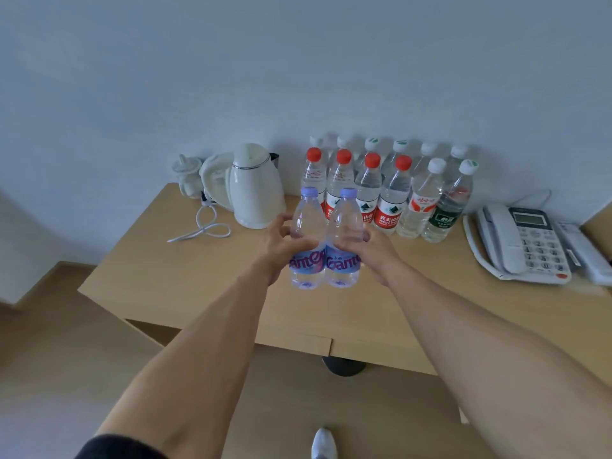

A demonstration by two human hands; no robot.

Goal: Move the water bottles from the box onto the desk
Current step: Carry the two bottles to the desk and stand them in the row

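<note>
Spanning my view, the pale wood-laminate worktop [185,276] meets a plain wall. At its right end sits a boxy white telephone [526,241]; at left, a rounded glossy white kettle [255,187]. Between them stand rows of clear ribbed water bottles [389,197], red- and white-capped. My left hand [280,248] curls around one lilac-capped bottle [307,236]; my right hand [374,251] curls around a second lilac-capped bottle [344,238], both upright, touching, above the worktop, each grip wrapped tight.

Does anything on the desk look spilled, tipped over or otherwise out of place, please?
Nothing stands out. The bottles along the wall stand upright, no spill shows, and the kettle's cord merely lies looped on the desk.
</note>
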